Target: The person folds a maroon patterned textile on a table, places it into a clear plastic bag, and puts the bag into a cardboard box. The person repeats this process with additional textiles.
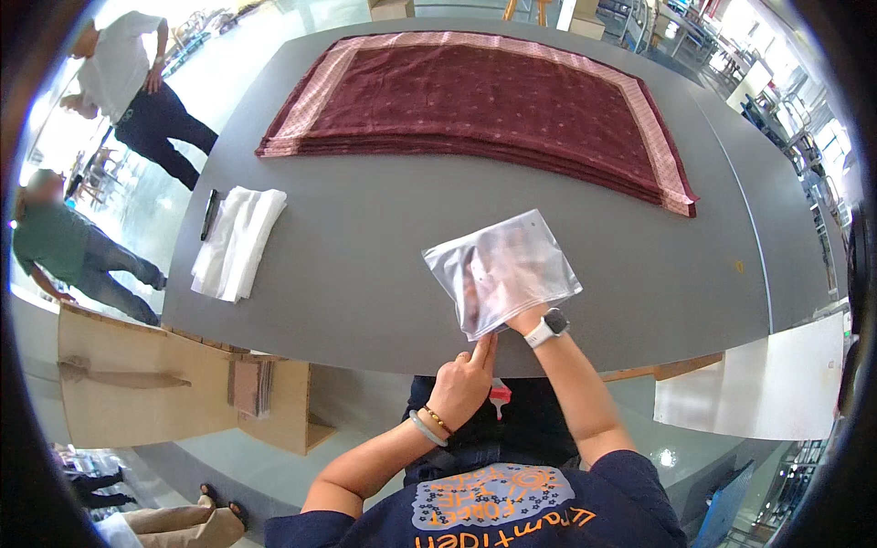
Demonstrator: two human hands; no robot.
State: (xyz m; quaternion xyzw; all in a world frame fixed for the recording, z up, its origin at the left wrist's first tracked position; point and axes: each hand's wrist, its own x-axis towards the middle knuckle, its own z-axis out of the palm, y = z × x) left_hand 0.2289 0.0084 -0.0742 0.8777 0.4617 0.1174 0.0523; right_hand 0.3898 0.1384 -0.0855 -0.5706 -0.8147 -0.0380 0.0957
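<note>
Navy shirt (617, 498), clear bag (552, 258), right hand (513, 277) spread inside, left hand (459, 388) touching its mouth, grip unclear

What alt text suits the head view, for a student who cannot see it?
A person's right hand is inside a clear, flat plastic bag, with the left hand at its near edge, over a grey table. Beyond lies layered maroon cloth with pale patterned borders; at left, a thin white pile.

gray table (365, 247), person in white shirt (132, 82), white panel (767, 384)
</note>
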